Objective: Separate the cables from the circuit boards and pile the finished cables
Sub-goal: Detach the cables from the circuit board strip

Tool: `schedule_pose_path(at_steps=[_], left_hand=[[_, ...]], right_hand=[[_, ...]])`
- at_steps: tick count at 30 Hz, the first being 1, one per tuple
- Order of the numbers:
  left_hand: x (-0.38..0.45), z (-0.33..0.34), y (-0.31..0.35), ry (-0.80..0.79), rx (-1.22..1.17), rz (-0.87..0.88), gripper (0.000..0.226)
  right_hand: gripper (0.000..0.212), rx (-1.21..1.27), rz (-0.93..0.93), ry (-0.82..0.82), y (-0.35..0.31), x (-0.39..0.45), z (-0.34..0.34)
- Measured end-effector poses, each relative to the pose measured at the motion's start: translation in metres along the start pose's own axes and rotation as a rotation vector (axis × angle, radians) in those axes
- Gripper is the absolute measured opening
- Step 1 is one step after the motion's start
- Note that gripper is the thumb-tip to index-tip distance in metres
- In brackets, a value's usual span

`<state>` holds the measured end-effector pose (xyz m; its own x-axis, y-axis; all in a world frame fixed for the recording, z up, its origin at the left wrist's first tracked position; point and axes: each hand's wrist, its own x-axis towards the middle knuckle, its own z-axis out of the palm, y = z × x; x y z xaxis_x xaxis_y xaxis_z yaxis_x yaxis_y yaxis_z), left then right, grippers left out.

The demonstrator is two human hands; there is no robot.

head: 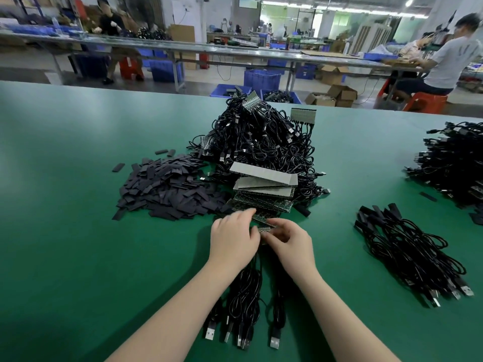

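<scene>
Broadly, a green table [78,178] carries everything: a tall heap of black cables [261,142] still joined to boards sits in the middle, with a spread of flat dark sleeves [167,189] to its left. A stack of bare boards [264,189] leans against the heap's near side. At the far right edge stands a big finished stack [452,163], and nearer, right of the hands, lies a smaller pile of freed cables [407,252].

Closer in, a bundle of cables [245,296] runs straight back toward the person, plugs nearest the body, its long axis pointing away to a narrow circuit board [264,226] lying crosswise at the far end.

Both hands meet at that board. The left hand [232,236] curls over its left part, fingers bent and gripping; the right hand [290,239] pinches the right end between thumb and bent fingertips. The board lies just beyond the knuckles, so the pull likely goes along the cables' length; the right hand is nearer the freed pile.
</scene>
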<state>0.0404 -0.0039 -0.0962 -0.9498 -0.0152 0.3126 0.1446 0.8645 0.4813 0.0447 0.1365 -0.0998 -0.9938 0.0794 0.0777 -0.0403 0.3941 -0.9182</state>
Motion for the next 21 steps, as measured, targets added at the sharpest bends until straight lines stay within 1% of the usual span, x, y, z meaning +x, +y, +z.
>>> schedule_pose_path(at_steps=[2,6,9,13,21], left_hand=[[-0.0087,0.0059,-0.0032,-0.024,0.038,0.0,0.036],[-0.0096,0.0065,-0.0055,0.024,-0.042,0.054,0.022],[-0.0096,0.005,-0.0078,0.035,-0.087,0.039,0.017],[-0.0118,0.0052,-0.0079,0.057,-0.078,0.045,0.016],[-0.0117,0.0041,-0.0078,0.001,-0.066,0.042,0.022]], right_hand=[[0.031,-0.011,-0.019,0.017,0.004,-0.0024,0.0003],[0.033,-0.003,-0.021,0.025,0.0081,-0.0047,0.001],[0.025,-0.017,-0.022,0.053,0.009,-0.0059,0.0022],[0.01,-0.047,-0.06,0.086,0.0099,-0.0079,0.0061],[0.003,-0.021,-0.064,0.102,0.0118,-0.0071,0.0045]])
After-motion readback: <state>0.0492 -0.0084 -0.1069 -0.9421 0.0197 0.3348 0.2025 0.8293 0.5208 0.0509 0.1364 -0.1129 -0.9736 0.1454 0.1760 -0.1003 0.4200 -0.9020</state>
